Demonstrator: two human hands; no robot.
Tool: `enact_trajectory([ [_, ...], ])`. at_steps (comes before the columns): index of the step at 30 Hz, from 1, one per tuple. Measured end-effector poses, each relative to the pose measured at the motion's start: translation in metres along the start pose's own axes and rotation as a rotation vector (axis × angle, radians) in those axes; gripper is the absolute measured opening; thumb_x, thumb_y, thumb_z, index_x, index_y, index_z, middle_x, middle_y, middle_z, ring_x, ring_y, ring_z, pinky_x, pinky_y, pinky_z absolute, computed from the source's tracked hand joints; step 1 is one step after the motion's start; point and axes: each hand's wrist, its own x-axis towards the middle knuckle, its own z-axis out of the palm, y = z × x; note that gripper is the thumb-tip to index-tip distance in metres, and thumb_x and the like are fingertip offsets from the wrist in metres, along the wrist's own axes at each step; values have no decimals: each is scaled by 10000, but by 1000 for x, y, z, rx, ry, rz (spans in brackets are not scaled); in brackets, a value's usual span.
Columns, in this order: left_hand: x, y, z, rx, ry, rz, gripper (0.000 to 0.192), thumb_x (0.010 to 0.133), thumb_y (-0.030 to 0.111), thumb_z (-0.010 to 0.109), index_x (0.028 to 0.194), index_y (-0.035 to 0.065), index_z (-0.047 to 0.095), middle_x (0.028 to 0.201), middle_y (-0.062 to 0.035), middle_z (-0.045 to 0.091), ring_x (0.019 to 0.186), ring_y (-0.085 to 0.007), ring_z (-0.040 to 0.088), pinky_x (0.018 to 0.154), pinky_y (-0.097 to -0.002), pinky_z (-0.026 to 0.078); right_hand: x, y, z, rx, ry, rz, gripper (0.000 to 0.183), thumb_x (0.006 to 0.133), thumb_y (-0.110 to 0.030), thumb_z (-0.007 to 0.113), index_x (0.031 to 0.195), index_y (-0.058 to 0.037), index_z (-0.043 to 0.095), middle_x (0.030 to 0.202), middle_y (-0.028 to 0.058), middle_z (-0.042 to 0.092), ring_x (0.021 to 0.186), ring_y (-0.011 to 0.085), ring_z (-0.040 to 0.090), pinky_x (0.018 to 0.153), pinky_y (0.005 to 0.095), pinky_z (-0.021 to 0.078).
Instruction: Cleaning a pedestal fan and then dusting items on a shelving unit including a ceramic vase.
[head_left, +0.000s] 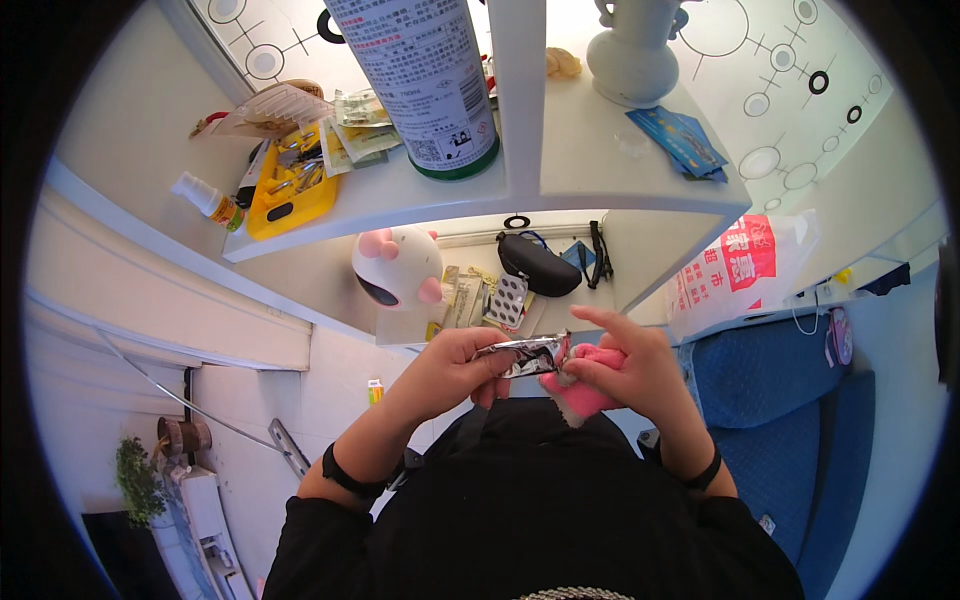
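My left hand (469, 367) grips one end of a shiny silver foil packet (534, 355), held level in front of my chest. Between the thumb and fingers of my right hand (626, 367) is a pink cloth (581, 395) with a pale edge, touching the packet's right end; the right index finger is stretched out. Just beyond the hands, a blister pack of pills (508, 300) lies on the lower shelf beside several small packets (469, 298) and a black hard case (538, 264).
A large spray can (427, 90) stands on the upper shelf near a yellow tray (292, 191) of small tools, a small spray bottle (208, 201) and a white vase (634, 56). A white and pink pig figure (397, 266) sits below. A plastic bag (739, 270) hangs at right by a blue sofa (772, 420).
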Motion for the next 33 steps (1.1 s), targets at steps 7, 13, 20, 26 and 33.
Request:
enact_trajectory([
  [7, -5, -27, -24, 98, -11, -101, 161, 938, 185, 584, 904, 33, 628, 653, -9, 604, 574, -54, 573, 502, -207, 453, 6, 33, 15, 111, -121, 43, 214, 815, -262, 721, 920, -76, 726, 723, 130, 686, 648, 254, 685, 619, 320, 521],
  [13, -65, -128, -96, 1498, 203, -353, 322, 833, 378, 632, 965, 92, 701, 874, -111, 705, 887, -295, 674, 751, -438, 516, -3, 61, 4, -264, -67, 108, 205, 838, -258, 680, 880, -60, 713, 734, 167, 686, 686, 315, 686, 644, 351, 529],
  [20, -46, -169, -109, 1447, 345, -716, 287, 782, 347, 682, 915, 97, 725, 1040, -97, 686, 1020, -282, 640, 807, -412, 504, -10, 90, 14, -374, -63, 163, 250, 835, -385, 662, 853, -144, 723, 704, 133, 679, 686, 339, 667, 633, 427, 517],
  [26, -5, -171, -88, 1000, 421, -182, 416, 790, 284, 720, 1125, 54, 629, 1103, -145, 652, 1050, -357, 609, 887, -445, 496, -8, 113, 16, -547, -76, 217, 290, 833, -412, 654, 980, -170, 718, 757, 145, 692, 728, 353, 673, 654, 448, 523],
  [33, 62, -163, -37, 1152, 392, 299, 891, 683, 214, 829, 1434, 74, 373, 1438, -197, 407, 1330, -353, 388, 1071, -435, 375, 3, 173, 44, -659, -181, 247, 489, 819, -436, 660, 1252, -215, 610, 860, 144, 703, 821, 350, 677, 725, 452, 527],
])
